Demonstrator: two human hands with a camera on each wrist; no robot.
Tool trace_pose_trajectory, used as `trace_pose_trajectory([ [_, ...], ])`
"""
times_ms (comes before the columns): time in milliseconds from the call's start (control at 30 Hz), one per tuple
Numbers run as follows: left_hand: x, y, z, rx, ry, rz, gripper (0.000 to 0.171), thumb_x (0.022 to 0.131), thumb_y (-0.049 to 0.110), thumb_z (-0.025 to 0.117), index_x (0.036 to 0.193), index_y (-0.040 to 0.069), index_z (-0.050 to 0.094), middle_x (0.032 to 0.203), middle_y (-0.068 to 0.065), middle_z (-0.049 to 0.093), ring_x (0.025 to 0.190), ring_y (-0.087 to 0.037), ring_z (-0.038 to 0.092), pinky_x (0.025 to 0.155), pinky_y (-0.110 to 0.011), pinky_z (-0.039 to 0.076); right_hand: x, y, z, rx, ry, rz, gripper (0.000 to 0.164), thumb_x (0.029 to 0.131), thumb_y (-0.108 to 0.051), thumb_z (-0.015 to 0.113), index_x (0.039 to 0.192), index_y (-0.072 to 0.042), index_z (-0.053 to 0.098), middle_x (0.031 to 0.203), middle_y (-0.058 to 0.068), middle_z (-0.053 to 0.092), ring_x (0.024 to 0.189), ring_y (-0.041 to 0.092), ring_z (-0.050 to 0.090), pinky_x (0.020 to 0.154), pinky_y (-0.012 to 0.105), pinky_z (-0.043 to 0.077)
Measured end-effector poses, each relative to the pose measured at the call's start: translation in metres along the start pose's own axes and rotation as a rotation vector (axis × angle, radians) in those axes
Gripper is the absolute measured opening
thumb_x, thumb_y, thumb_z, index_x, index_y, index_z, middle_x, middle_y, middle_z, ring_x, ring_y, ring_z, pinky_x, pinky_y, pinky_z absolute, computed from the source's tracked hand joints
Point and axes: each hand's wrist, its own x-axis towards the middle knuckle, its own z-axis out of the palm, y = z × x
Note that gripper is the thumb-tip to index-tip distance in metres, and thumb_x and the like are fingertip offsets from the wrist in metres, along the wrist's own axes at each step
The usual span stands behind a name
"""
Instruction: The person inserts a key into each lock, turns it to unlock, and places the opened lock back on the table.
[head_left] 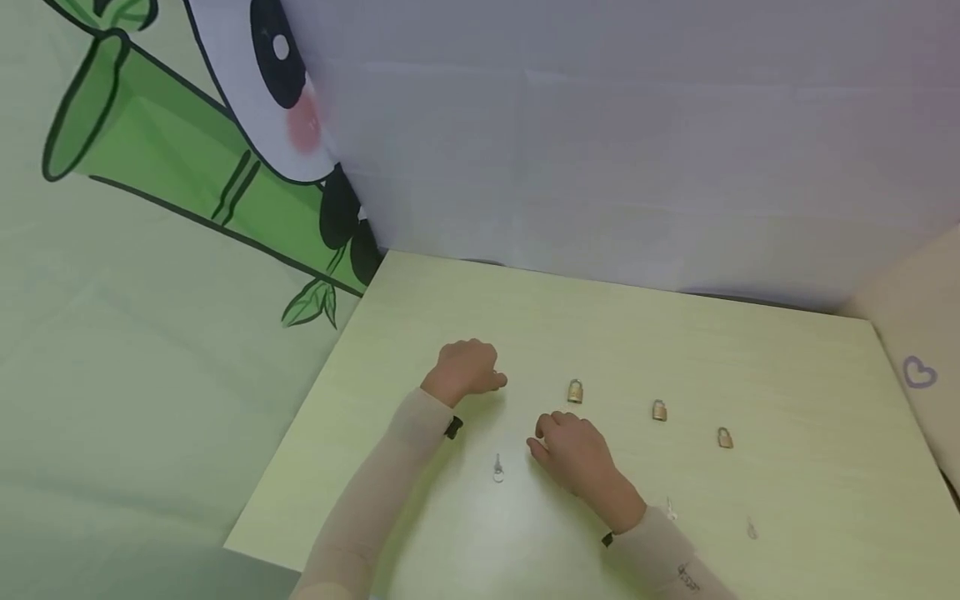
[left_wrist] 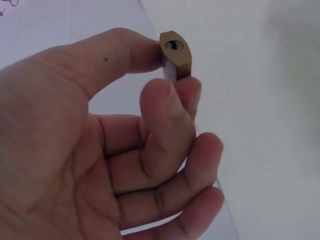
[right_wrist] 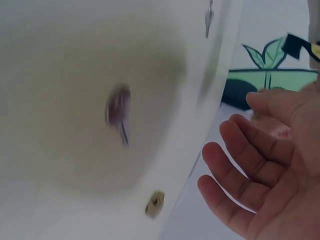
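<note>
My left hand [head_left: 465, 371] is raised over the left part of the table. In the left wrist view its thumb and fingers pinch a small brass padlock [left_wrist: 176, 56], keyhole end showing; the head view hides this lock behind the hand. My right hand [head_left: 576, 450] holds nothing, its fingers loosely bent in the right wrist view. Between the two hands lies a small key on a ring [head_left: 498, 469]. Beyond the right hand stands the nearest of three brass padlocks on the table, the left padlock [head_left: 575, 392].
Farther right are the middle padlock [head_left: 659, 410] and the right padlock [head_left: 724, 438]. One key [head_left: 671, 510] lies beside the right sleeve, another key [head_left: 752, 527] farther right. The pale table [head_left: 600, 317] meets a white cloth backdrop [head_left: 600, 167] behind.
</note>
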Motion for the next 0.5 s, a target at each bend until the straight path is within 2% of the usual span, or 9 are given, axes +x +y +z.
trace_pose_trajectory([
  [200,-0.003,0.005,-0.009,0.009,0.000,0.000,0.041,0.092,0.037,0.062,0.062,0.016,0.043,0.057,0.004,0.031,0.052,-0.011,0.028,0.049,-0.030,0.025,0.001,-0.020,0.018,0.069,-0.046,-0.004,0.019,0.089,-0.022,0.076,0.082,-0.012,0.061,0.071,-0.004,0.050,0.063,0.013,0.050,0.052,0.028,0.041],
  [400,-0.005,0.007,-0.012,-0.001,-0.022,-0.009,0.039,0.092,0.037,0.062,0.064,0.016,0.046,0.058,0.004,0.033,0.052,-0.012,0.030,0.050,-0.030,0.027,0.003,-0.034,0.032,0.144,-0.130,0.069,0.025,0.090,-0.025,0.073,0.074,-0.017,0.056,0.068,-0.008,0.046,0.060,0.007,0.044,0.049,0.025,0.038],
  [500,-0.007,0.007,-0.013,-0.009,-0.030,-0.013,0.038,0.092,0.037,0.062,0.065,0.015,0.046,0.058,0.004,0.033,0.053,-0.012,0.029,0.050,-0.030,0.027,0.003,-0.036,0.038,0.157,-0.137,0.089,0.027,0.090,-0.025,0.073,0.071,-0.018,0.054,0.067,-0.008,0.046,0.060,0.007,0.043,0.048,0.026,0.037],
])
